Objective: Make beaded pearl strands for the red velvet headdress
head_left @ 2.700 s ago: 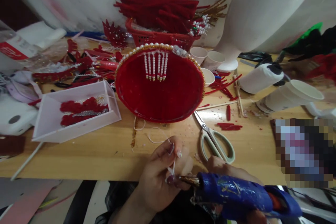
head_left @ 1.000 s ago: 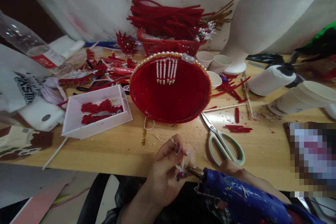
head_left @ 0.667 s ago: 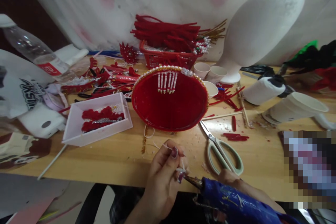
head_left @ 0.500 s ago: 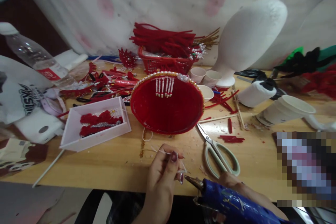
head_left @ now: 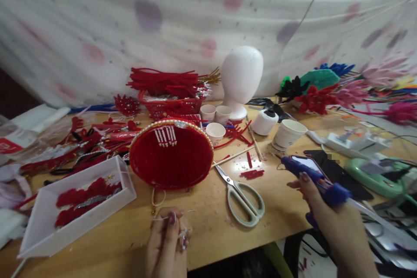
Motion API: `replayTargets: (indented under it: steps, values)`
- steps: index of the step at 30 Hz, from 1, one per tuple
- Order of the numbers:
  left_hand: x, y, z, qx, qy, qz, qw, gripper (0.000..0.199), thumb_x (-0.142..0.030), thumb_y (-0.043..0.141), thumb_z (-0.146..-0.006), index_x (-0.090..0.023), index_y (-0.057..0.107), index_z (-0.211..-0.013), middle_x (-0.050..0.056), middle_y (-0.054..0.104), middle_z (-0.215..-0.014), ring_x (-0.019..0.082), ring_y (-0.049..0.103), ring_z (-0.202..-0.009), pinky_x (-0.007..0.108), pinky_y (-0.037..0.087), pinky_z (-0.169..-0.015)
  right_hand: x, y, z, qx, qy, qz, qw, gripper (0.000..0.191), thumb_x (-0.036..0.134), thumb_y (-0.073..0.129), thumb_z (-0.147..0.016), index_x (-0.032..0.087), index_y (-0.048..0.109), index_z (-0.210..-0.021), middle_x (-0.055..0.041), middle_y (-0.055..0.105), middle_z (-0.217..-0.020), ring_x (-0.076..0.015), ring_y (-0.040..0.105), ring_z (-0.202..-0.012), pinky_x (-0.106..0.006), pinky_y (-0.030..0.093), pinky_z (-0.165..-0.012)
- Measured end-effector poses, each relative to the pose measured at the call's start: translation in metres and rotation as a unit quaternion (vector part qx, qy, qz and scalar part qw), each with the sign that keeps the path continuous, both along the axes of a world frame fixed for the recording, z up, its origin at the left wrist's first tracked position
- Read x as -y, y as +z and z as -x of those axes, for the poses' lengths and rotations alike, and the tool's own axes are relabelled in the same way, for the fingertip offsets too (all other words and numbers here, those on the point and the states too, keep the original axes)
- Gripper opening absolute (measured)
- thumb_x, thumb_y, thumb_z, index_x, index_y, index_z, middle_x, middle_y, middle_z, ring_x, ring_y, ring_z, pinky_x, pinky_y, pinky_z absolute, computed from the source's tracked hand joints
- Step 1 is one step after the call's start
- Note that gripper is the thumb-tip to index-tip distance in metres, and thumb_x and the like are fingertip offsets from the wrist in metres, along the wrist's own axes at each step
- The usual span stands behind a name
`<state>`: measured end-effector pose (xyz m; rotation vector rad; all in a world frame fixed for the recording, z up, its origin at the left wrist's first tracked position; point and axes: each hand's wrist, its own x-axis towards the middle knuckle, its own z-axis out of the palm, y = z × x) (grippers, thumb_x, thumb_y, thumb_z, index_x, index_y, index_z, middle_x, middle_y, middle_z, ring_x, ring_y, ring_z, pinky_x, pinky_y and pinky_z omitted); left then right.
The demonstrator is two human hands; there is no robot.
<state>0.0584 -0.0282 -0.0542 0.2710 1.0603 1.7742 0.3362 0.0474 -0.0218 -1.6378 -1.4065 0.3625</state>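
Observation:
My left hand (head_left: 167, 241) is closed in a pinch on a thin white string (head_left: 163, 217) near the table's front edge. In my right hand (head_left: 325, 213), fingers wrapped round it, is a blue hot glue gun (head_left: 302, 169), its nozzle pointing left. Behind my left hand stands a red velvet oval headpiece (head_left: 172, 160), edged with pearls and gold trim, with short strands of white beads hanging at its top. Pale green-handled scissors (head_left: 243, 200) lie between my two hands. Short red velvet strips (head_left: 252, 174) lie beyond the scissors.
A white tray (head_left: 81, 221) with red pieces sits at left. At the back are a red basket (head_left: 172, 106), a white foam head (head_left: 243, 76), paper cups (head_left: 215, 132) and a thread spool (head_left: 265, 121). On the right are a phone (head_left: 306, 163), a power strip (head_left: 352, 141) and flowers.
My right hand has carried the glue gun rightward, away from my left hand. My left hand still pinches the string. The camera view has swung to the right and up.

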Motion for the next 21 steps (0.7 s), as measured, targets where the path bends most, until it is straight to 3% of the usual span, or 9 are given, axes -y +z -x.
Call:
replayTargets:
  steps: [4, 10, 14, 16, 17, 18, 19, 21]
  values:
    - [-0.001, -0.011, 0.006, -0.015, 0.004, 0.026, 1.000, 0.041, -0.048, 0.092, -0.065, -0.018, 0.066, -0.073, -0.006, 0.048, -0.053, 0.009, 0.044, -0.050, 0.020, 0.041, -0.050, -0.023, -0.002, 0.000, 0.118, -0.080, 0.109, 0.984, 0.055, 0.066, 0.049, -0.085, 0.019, 0.077, -0.075, -0.0127, 0.076, -0.071, -0.0301, 0.068, -0.061, -0.036, 0.049, -0.053]
    - [-0.002, -0.007, 0.005, -0.036, 0.000, 0.012, 0.999, 0.040, -0.047, 0.090, -0.068, -0.017, 0.063, -0.068, -0.006, 0.048, -0.056, 0.008, 0.045, -0.052, 0.020, 0.043, -0.050, -0.026, -0.010, 0.007, 0.148, -0.079, 0.123, 0.978, 0.051, 0.064, 0.051, -0.082, 0.017, 0.071, -0.079, -0.0170, 0.073, -0.075, -0.0370, 0.068, -0.074, -0.043, 0.048, -0.067]
    - [-0.006, -0.007, 0.007, -0.021, -0.001, 0.009, 1.000, 0.037, -0.045, 0.091, -0.068, -0.018, 0.067, -0.074, -0.006, 0.049, -0.058, 0.008, 0.045, -0.053, 0.020, 0.044, -0.052, -0.002, -0.015, 0.005, 0.147, -0.109, 0.075, 0.980, 0.050, 0.066, 0.061, -0.080, 0.018, 0.071, -0.091, -0.0106, 0.068, -0.076, -0.0322, 0.064, -0.072, -0.041, 0.047, -0.066]
    - [-0.008, -0.010, 0.010, -0.019, -0.001, 0.005, 1.000, 0.038, -0.045, 0.090, -0.069, -0.018, 0.065, -0.072, -0.006, 0.050, -0.059, 0.008, 0.046, -0.053, 0.020, 0.044, -0.053, 0.017, -0.024, 0.006, 0.092, -0.152, 0.043, 0.983, 0.052, 0.066, 0.065, -0.080, 0.016, 0.070, -0.095, -0.0079, 0.065, -0.075, -0.0281, 0.061, -0.065, -0.039, 0.047, -0.061]
    - [-0.009, -0.011, 0.012, -0.019, -0.002, 0.003, 1.000, 0.038, -0.045, 0.090, -0.070, -0.018, 0.064, -0.071, -0.005, 0.050, -0.059, 0.008, 0.046, -0.053, 0.020, 0.044, -0.053, 0.026, -0.029, 0.009, 0.073, -0.202, -0.006, 0.977, 0.052, 0.065, 0.064, -0.083, 0.015, 0.069, -0.098, -0.0081, 0.063, -0.080, -0.0263, 0.060, -0.065, -0.038, 0.046, -0.060]
    - [-0.010, -0.012, 0.013, -0.021, 0.000, 0.002, 1.000, 0.038, -0.046, 0.090, -0.070, -0.018, 0.064, -0.072, -0.005, 0.050, -0.058, 0.008, 0.046, -0.053, 0.020, 0.043, -0.052, 0.033, -0.033, 0.012, 0.060, -0.210, -0.050, 0.975, 0.046, 0.060, 0.062, -0.087, 0.016, 0.067, -0.098, -0.0074, 0.063, -0.082, -0.0239, 0.058, -0.063, -0.036, 0.046, -0.060]
    - [-0.011, -0.012, 0.015, -0.022, 0.002, 0.002, 1.000, 0.038, -0.046, 0.090, -0.069, -0.018, 0.065, -0.073, -0.005, 0.050, -0.058, 0.008, 0.046, -0.053, 0.019, 0.043, -0.052, 0.039, -0.036, 0.016, 0.057, -0.190, -0.093, 0.976, 0.038, 0.055, 0.060, -0.091, 0.017, 0.066, -0.093, -0.0058, 0.062, -0.079, -0.0217, 0.057, -0.061, -0.035, 0.045, -0.060]
    - [-0.014, -0.011, 0.017, -0.022, 0.005, 0.001, 1.000, 0.038, -0.046, 0.091, -0.068, -0.018, 0.066, -0.076, -0.006, 0.051, -0.059, 0.008, 0.045, -0.053, 0.018, 0.042, -0.052, 0.039, -0.033, 0.027, 0.088, -0.063, -0.147, 0.983, 0.026, 0.040, 0.057, -0.098, 0.019, 0.067, -0.088, -0.0048, 0.065, -0.076, -0.0207, 0.060, -0.063, -0.032, 0.046, -0.062]
